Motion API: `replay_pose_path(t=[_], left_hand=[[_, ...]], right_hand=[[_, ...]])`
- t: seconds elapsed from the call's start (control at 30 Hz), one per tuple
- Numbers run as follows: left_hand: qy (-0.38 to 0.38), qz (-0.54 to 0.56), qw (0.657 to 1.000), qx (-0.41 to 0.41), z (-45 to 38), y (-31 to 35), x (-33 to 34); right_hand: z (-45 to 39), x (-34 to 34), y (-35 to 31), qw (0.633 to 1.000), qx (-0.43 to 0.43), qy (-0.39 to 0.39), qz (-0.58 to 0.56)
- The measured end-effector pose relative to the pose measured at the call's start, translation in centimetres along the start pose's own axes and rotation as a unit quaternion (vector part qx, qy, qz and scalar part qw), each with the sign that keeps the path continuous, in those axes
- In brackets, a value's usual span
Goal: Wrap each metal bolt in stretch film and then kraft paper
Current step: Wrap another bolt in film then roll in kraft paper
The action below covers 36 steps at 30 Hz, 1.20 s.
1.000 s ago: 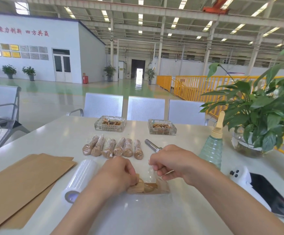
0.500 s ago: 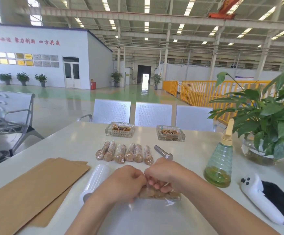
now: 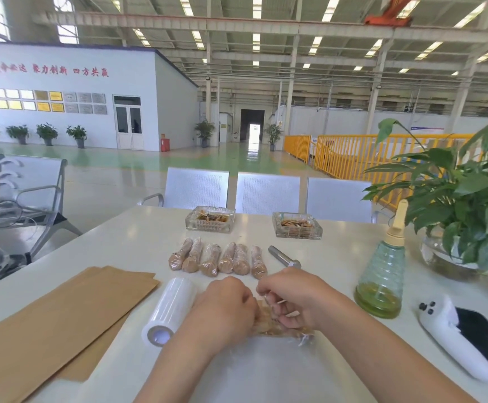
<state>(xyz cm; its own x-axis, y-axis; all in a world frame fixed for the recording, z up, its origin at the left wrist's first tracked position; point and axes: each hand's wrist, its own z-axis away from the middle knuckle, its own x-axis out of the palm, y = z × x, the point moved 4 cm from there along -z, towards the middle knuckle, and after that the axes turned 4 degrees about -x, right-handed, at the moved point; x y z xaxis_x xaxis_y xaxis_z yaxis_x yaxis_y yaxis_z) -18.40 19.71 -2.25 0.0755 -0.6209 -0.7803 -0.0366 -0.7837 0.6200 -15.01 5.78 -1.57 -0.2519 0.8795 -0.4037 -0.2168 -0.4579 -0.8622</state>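
Observation:
Both hands meet over a brown kraft-wrapped bolt bundle (image 3: 269, 325) lying on clear stretch film (image 3: 303, 340) at the table's near middle. My left hand (image 3: 225, 309) grips the bundle's left end with curled fingers. My right hand (image 3: 292, 301) pinches the film and paper over its top. Behind them lies a row of several wrapped bolts (image 3: 218, 257). One bare metal bolt (image 3: 283, 257) lies to the right of the row. A roll of stretch film (image 3: 170, 311) lies left of my left hand. Kraft paper sheets (image 3: 56, 324) are stacked at the left.
Two glass ashtrays (image 3: 210, 219) (image 3: 297, 225) stand at the back of the white table (image 3: 120, 242). A green spray bottle (image 3: 382, 274), a potted plant (image 3: 463, 216), a white handheld device (image 3: 452, 335) and a dark phone (image 3: 487, 341) fill the right side. Chairs line the far edge.
The hands have closed in together over the bundle, and the film has been folded onto it. The camera view has tilted up slightly.

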Motion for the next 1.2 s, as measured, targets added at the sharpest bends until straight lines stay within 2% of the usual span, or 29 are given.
replay_pose_path(t=[0.1, 0.33, 0.57, 0.7, 0.8, 0.93, 1.03, 1.13, 1.2], left_hand=[[-0.047, 0.051, 0.998, 0.005, 0.0, -0.1, 0.7], [-0.063, 0.074, 0.995, 0.004, 0.1, -0.1, -0.2], [-0.009, 0.071, 0.997, -0.033, 0.2, 0.5, 0.3], [-0.027, 0.069, 0.997, -0.038, 0.3, 0.3, -0.1], [-0.005, 0.056, 0.997, -0.047, 0.5, 0.0, -0.2], [0.045, 0.047, 0.995, -0.074, 0.8, -0.3, 0.0], [0.065, 0.044, 0.994, -0.079, 0.9, -0.5, 0.4], [0.072, 0.052, 0.992, -0.089, 0.9, -0.8, 0.6], [0.073, 0.050, 0.992, -0.091, 0.9, -0.9, 0.7]], right_hand=[[0.2, 0.0, 0.1, 1.000, 0.005, -0.006, -0.025], [0.0, 0.6, 0.0, 0.999, -0.023, 0.017, -0.016], [0.4, 0.7, -0.1, 0.999, -0.030, 0.038, -0.011], [0.5, 0.8, -0.1, 0.998, -0.043, 0.045, -0.001], [0.6, 0.8, -0.2, 0.997, -0.061, 0.051, 0.001], [1.5, 0.7, 0.5, 0.994, -0.100, 0.039, 0.022], [2.1, 0.5, 1.2, 0.985, -0.150, 0.080, 0.040], [2.7, 0.1, 1.3, 0.959, -0.235, 0.139, 0.077], [3.1, -0.1, 1.3, 0.938, -0.283, 0.148, 0.137]])
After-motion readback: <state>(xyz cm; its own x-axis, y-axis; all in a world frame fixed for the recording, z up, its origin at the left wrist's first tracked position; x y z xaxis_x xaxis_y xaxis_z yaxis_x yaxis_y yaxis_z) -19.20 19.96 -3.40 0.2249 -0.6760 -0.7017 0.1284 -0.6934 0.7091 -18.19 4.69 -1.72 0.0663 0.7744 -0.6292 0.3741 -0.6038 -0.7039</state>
